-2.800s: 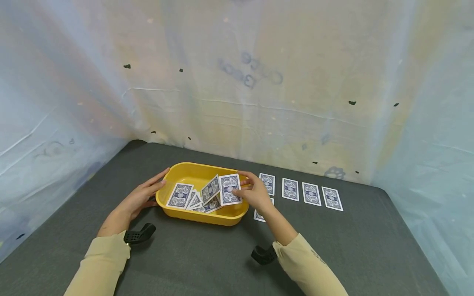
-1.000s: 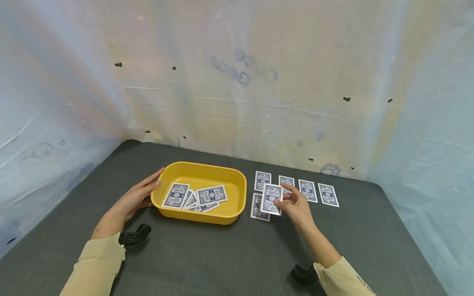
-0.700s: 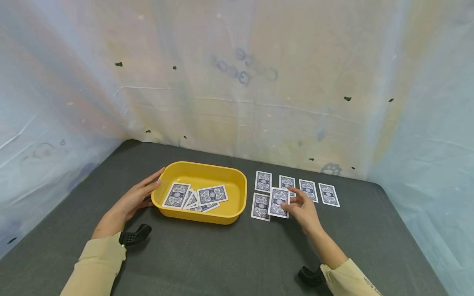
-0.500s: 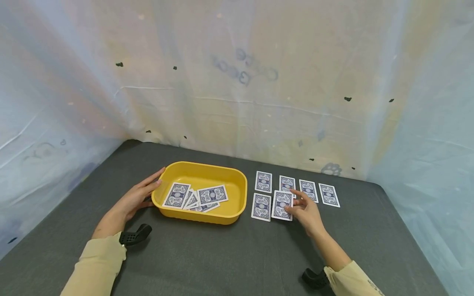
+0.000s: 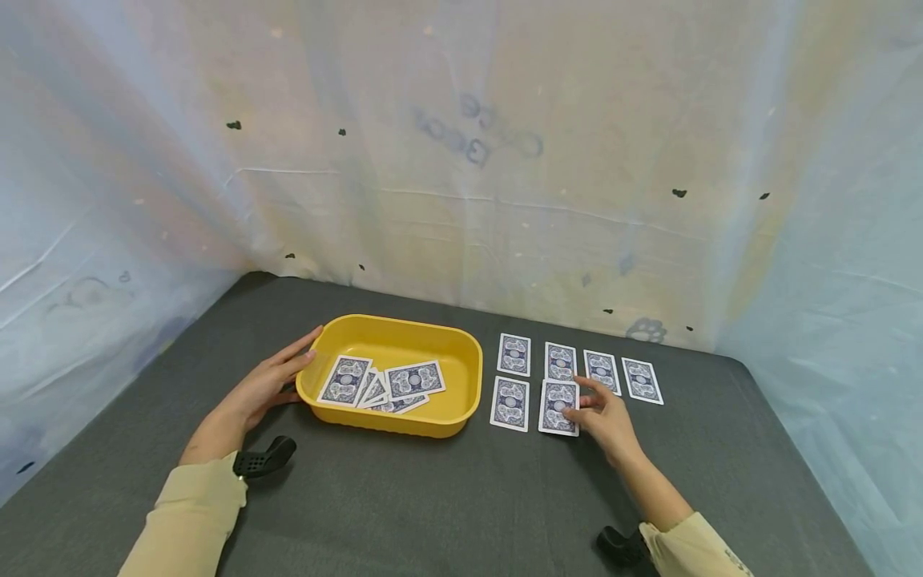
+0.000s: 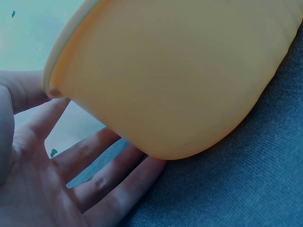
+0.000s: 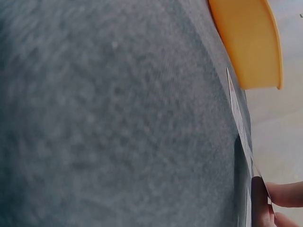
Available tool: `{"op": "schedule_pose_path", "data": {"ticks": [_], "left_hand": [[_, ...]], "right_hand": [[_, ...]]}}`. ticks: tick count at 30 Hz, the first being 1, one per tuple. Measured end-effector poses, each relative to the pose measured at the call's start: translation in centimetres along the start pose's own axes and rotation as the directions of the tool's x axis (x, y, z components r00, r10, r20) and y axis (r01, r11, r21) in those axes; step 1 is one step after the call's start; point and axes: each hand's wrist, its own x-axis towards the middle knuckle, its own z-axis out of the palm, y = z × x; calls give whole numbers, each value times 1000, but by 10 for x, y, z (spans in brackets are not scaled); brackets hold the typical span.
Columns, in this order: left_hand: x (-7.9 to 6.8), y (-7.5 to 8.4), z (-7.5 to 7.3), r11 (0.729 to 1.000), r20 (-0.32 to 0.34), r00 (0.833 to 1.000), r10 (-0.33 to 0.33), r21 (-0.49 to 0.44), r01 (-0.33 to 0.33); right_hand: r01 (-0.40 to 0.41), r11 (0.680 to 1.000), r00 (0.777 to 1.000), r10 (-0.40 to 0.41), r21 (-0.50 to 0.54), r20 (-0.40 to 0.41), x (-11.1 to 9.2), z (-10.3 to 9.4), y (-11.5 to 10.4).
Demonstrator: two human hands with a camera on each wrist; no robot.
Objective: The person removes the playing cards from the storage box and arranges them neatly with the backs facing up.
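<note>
My right hand (image 5: 609, 421) pinches a playing card (image 5: 558, 407) with a blue patterned back between thumb and fingers, low over the dark table. Left of it lies another face-down card (image 5: 509, 404); the held card's far edge comes close to a card (image 5: 560, 361) in the back row. With spread, fairly straight fingers, my left hand (image 5: 263, 389) touches the left end of a yellow plastic tray (image 5: 461, 385). In the left wrist view, fingers (image 6: 106, 182) lie along the outside of the tray wall (image 6: 175, 85). Several face-down cards (image 5: 414, 380) lie in the tray.
Along the back of the table, a row of face-down cards runs rightward, ending with a card (image 5: 642, 381) at the far right. A pale patterned curtain (image 5: 461, 232) hangs behind the dark cloth-covered table (image 5: 404, 505).
My right hand has carried the card out of the tray to the right, past the front-left card, and lowered it beside that card. The left hand has stayed at the tray.
</note>
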Motion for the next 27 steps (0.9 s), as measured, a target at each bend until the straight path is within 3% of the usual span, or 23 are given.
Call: {"op": "schedule_pose_path", "data": {"ticks": [8, 13, 20, 27], "left_hand": [[0, 0, 0, 1000, -3, 1000, 1, -2, -1], [-1, 0, 0, 1000, -1, 1000, 4, 0, -4], [0, 0, 0, 1000, -6, 1000, -5, 1, 5], [1, 0, 0, 1000, -6, 1000, -17, -9, 17]], "right_hand": [[5, 1000, 1000, -4, -29, 20, 0, -2, 2], [3, 992, 1000, -1, -129, 18, -2, -2, 1], [26, 944, 999, -32, -328, -15, -1, -4, 1], [58, 898, 998, -67, -437, -4, -1, -5, 1]]}}
